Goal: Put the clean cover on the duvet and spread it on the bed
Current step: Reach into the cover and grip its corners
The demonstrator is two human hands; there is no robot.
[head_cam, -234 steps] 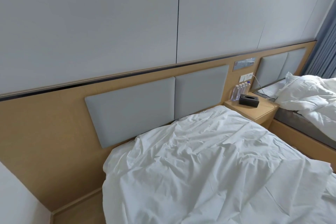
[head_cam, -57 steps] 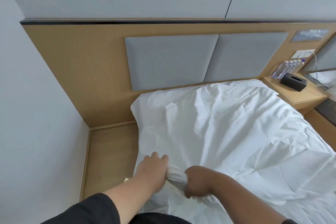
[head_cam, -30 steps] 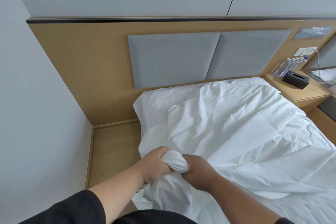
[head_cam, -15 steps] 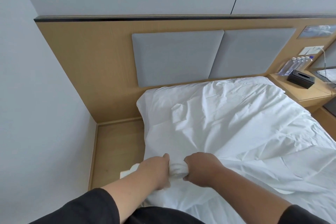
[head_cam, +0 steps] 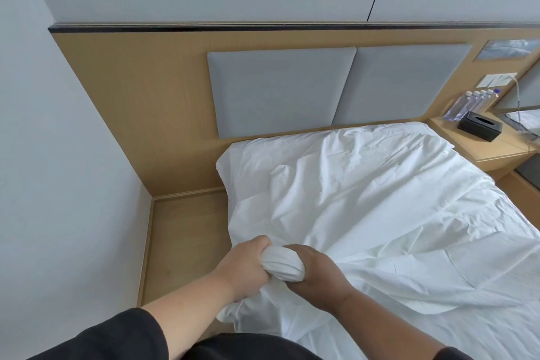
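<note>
A view from a camera worn on the head looks down along 2 forearms toward a bed [head_cam: 496,330] set against a wall. A white duvet cover [head_cam: 365,199] lies rumpled across the bed, reaching from the headboard end down to the near edge, with many creases and folds across its surface. At the near left edge of the bed, a bunched wad of the white fabric is gathered into a rounded, pleated lump between both hands. The left hand [head_cam: 244,267] has its fingers curled around the left side of the lump, gripping it. The right hand [head_cam: 315,272] grips the right side of the same lump, its fingers wrapped around the fabric. The 2 hands sit close together, with only the wad between them. Loose fabric hangs from below the hands over the bed's side. Both arms wear dark sleeves [head_cam: 117,336] pushed up above the wrists.

Behind the bed stands a wooden headboard panel [head_cam: 146,102] carrying 2 grey padded cushions [head_cam: 336,88] side by side. To the left of the bed is a strip of wooden floor [head_cam: 184,237] and a pale wall. At the far right, a wooden bedside table [head_cam: 496,152] holds a black tissue box [head_cam: 479,126] and a row of clear water bottles [head_cam: 470,104] just behind it.
</note>
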